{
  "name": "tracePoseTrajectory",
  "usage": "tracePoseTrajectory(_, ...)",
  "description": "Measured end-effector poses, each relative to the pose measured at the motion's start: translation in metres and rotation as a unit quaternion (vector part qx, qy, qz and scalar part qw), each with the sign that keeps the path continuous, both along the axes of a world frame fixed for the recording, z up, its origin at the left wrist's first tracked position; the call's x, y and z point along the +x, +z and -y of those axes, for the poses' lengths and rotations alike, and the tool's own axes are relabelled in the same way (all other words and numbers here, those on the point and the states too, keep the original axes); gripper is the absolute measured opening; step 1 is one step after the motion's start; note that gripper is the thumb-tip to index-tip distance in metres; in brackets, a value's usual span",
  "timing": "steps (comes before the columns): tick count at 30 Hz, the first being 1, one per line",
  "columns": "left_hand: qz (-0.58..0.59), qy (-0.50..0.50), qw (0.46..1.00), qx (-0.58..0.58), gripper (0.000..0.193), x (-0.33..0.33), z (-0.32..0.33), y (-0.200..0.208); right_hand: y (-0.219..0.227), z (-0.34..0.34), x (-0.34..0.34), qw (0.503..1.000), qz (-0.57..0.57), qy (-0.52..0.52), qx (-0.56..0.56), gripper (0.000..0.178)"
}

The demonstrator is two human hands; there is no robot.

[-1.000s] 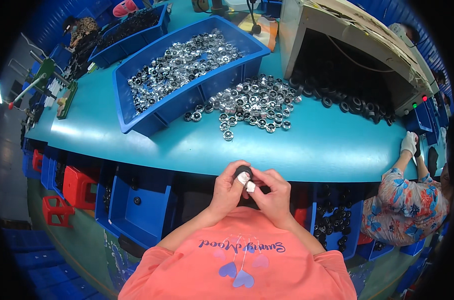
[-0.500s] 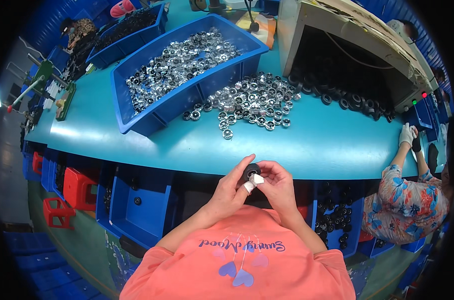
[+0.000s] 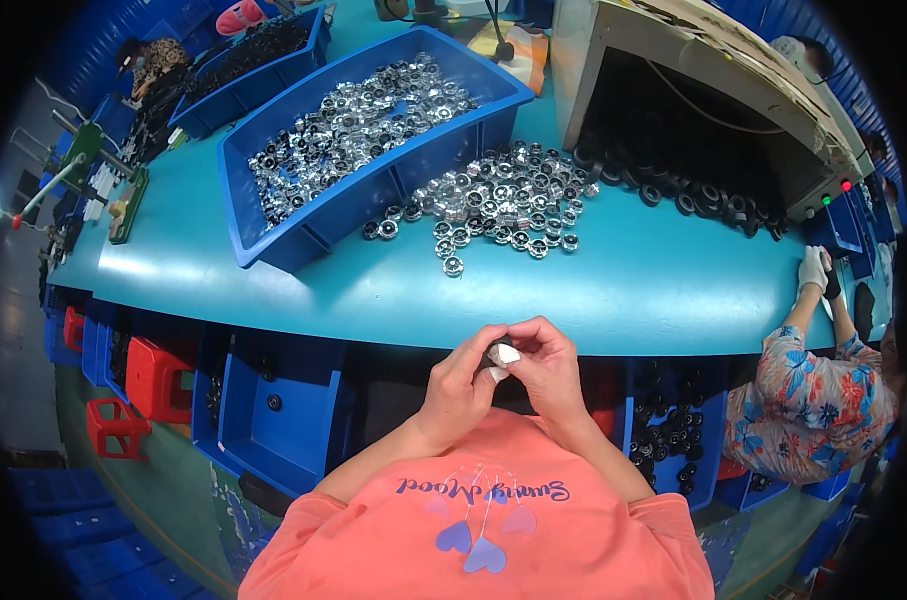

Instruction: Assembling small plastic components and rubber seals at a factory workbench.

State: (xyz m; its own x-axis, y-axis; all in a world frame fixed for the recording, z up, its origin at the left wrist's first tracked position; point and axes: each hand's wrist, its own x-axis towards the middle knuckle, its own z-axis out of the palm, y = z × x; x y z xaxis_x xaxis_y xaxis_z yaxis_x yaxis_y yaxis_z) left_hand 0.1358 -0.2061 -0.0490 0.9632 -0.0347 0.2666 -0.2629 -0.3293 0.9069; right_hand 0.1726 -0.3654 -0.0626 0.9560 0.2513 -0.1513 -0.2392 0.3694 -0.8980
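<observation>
On the teal bench (image 3: pixel 403 310), a big blue tub (image 3: pixel 348 215) sits askew left of centre, heaped with shiny wheel hubs. A loose pile of hubs (image 3: pixel 503 200) spills from its right side toward the front edge, and behind and right of that a pale cabinet (image 3: pixel 576 70) takes up the rear, with black tyres (image 3: pixel 708 202) crowding its open mouth. A green press (image 3: pixel 123 210) stands at the left end; at the right end a co-worker in a flowered top sits close in. Just off the front edge's middle, the person holds a black round piece (image 3: pixel 493 346), mostly hidden by fingers. Left hand (image 3: pixel 453 395) and right hand (image 3: pixel 553 375) both pinch it, wrists angled inward, white wraps at the thumbs.
</observation>
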Motion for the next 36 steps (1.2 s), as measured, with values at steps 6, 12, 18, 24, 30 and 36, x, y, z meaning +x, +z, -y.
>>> tracePoseTrajectory(6, -0.136, -0.052, 0.969, -0.198, 0.053, 0.003, -0.007, -0.002, 0.007, 0.003, 0.008, 0.998, -0.039, 0.041, 0.014, 0.026)
tracePoseTrajectory(12, -0.233, -0.076, 0.909, -0.337, 0.046, 0.009, -0.014, 0.020, 0.006, 0.011, 0.010, 0.998, -0.005, 0.058, 0.001, 0.031)
tracePoseTrajectory(18, -0.209, -0.060, 0.928, -0.302, 0.037, 0.009, -0.020, 0.002, 0.014, 0.005, 0.003, 0.999, -0.012, 0.033, -0.025, 0.026)
tracePoseTrajectory(24, -0.200, -0.002, 0.957, -0.209, 0.030, 0.001, -0.015, -0.015, 0.012, 0.003, -0.005, 0.991, 0.048, 0.008, -0.126, 0.023)
tracePoseTrajectory(30, -0.228, -0.050, 0.918, -0.321, 0.037, 0.006, -0.017, -0.006, 0.005, 0.004, -0.006, 0.993, 0.039, 0.005, -0.109, 0.024)
tracePoseTrajectory(36, -0.176, -0.064, 0.905, -0.381, 0.054, 0.002, -0.014, -0.002, 0.015, 0.004, -0.003, 0.997, -0.006, 0.031, -0.076, 0.027)
